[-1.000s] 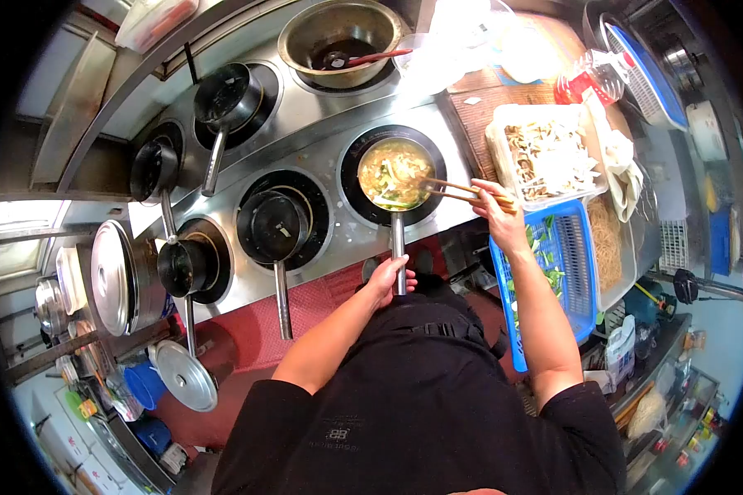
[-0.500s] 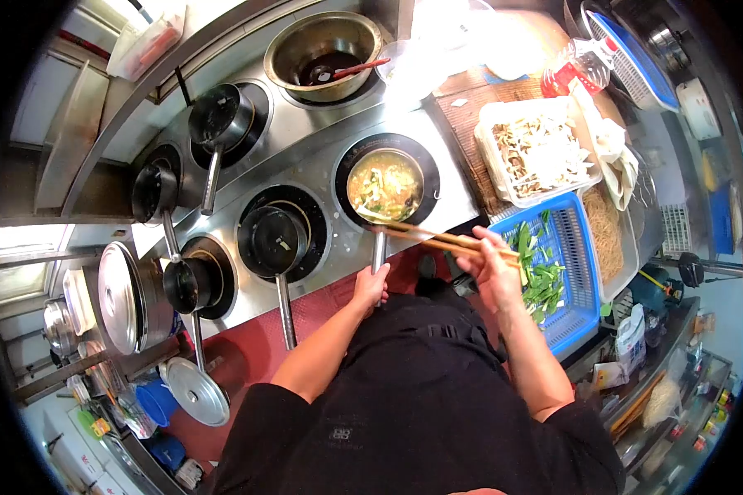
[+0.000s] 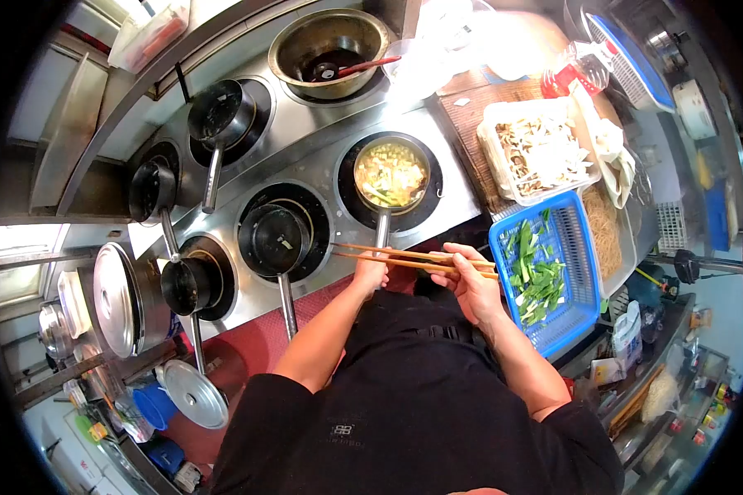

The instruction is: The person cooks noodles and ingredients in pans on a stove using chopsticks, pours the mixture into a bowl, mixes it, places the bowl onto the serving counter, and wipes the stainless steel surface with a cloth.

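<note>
My left hand [image 3: 372, 271] is closed round the metal handle of a saucepan [image 3: 385, 221]. That pan sits on the front right burner, with a pale yellow soup [image 3: 390, 174] holding chopped pieces and some green in it. In my right hand [image 3: 470, 289] is a pair of long wooden chopsticks [image 3: 413, 261], held nearly level. Their tips point left, past my left hand and below the pan, out of the soup. To the right of my right hand stands a blue basket [image 3: 586, 272] with cut green leaves [image 3: 538, 280] in it.
An unused-looking saucepan [image 3: 274, 239] stands on the burner to the left, its handle toward me. Several more pans, including one [image 3: 220, 114], line the stove. Behind is a large metal bowl [image 3: 328, 49] with a red-handled ladle. A tub of sliced mushrooms [image 3: 541, 153] and noodles [image 3: 603, 239] stand right.
The chopsticks have drawn back from the pan's rim toward me and swung left. My right hand is lower and further left. The pan has shifted slightly; my left hand still grips its handle.
</note>
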Motion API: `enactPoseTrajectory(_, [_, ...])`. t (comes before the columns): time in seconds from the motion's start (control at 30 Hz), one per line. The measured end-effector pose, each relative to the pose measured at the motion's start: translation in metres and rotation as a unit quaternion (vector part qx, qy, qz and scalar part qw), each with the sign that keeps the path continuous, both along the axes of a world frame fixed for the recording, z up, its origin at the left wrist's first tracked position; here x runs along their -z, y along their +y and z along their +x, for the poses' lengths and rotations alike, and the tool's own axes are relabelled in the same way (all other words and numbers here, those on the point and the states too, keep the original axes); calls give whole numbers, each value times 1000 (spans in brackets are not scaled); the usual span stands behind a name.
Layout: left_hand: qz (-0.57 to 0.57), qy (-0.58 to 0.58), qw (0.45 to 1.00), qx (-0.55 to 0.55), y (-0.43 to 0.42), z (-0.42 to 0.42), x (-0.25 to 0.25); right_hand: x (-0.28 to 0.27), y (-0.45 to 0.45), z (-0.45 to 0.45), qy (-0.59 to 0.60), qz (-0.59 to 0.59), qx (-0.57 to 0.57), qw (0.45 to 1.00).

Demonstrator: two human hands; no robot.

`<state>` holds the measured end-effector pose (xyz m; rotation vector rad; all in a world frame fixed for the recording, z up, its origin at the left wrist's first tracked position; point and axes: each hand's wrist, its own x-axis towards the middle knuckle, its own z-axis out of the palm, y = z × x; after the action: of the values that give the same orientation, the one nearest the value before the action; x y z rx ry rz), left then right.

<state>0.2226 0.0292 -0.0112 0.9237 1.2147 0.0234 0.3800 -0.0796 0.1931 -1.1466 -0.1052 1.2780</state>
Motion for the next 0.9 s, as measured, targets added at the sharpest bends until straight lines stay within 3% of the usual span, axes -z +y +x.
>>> enactPoseTrajectory(0.17, [-17, 42, 999, -11, -18, -2, -16, 2, -1, -1, -11, 5, 27, 1000])
enactPoseTrajectory(0.23, [9, -28, 1000, -1, -6, 1, -2, 5, 2, -8, -2, 4, 21, 1000])
enactPoseTrajectory(0.43, [-8, 36, 999, 2, -17, -5, -17, 2, -2, -2, -36, -9, 60, 998])
enactPoseTrajectory(0.57, [-23, -24, 999, -26, 1, 7, 10, 5, 9, -15, -24, -3, 32, 999])
enactPoseTrajectory(0.77, [-35, 17, 999, 8, -14, -4, -10, 5, -1, -12, -44, -16, 72, 996])
enactPoseTrajectory(0.9, [-31, -16, 999, -13, -1, 1, -8, 2, 2, -28, -36, -11, 50, 998])
